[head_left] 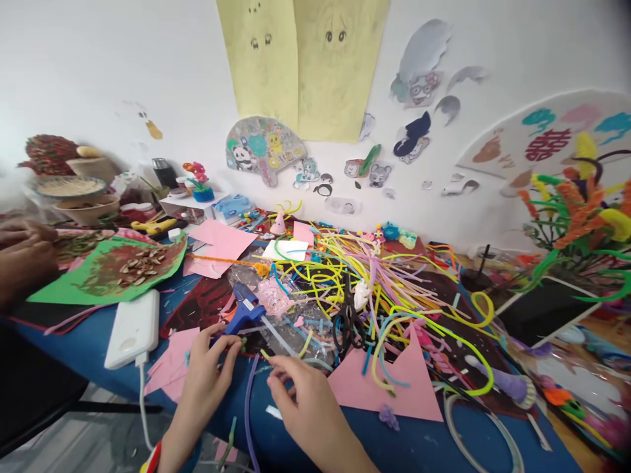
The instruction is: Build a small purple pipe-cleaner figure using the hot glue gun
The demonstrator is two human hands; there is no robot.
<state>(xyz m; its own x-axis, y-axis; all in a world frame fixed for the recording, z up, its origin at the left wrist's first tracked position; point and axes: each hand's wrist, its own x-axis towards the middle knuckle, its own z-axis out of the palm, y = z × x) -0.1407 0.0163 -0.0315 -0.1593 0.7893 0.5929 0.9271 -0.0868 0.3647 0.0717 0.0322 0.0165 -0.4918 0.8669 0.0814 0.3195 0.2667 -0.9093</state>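
My left hand [210, 368] is closed in a pinch, with a small green piece [243, 342] showing at its fingertips. The blue hot glue gun [244, 310] lies just beyond that hand, a pale glue stick [280, 338] jutting from it toward the right. My right hand [310, 401] has curled fingers, and the short tip of a yellow-green pipe cleaner [265, 353] shows at its index finger. A purple pipe cleaner [250, 407] hangs over the table edge between both hands. Black scissors [348, 318] lie among the loose pipe cleaners [340, 276].
A white power bank [132, 330] with a cable sits at left. Beyond it is green paper [93, 279] bearing brown pieces; another person's hand [24, 256] works there. Pink paper [394, 381] lies right. Pipe-cleaner flowers [582, 203] stand at far right.
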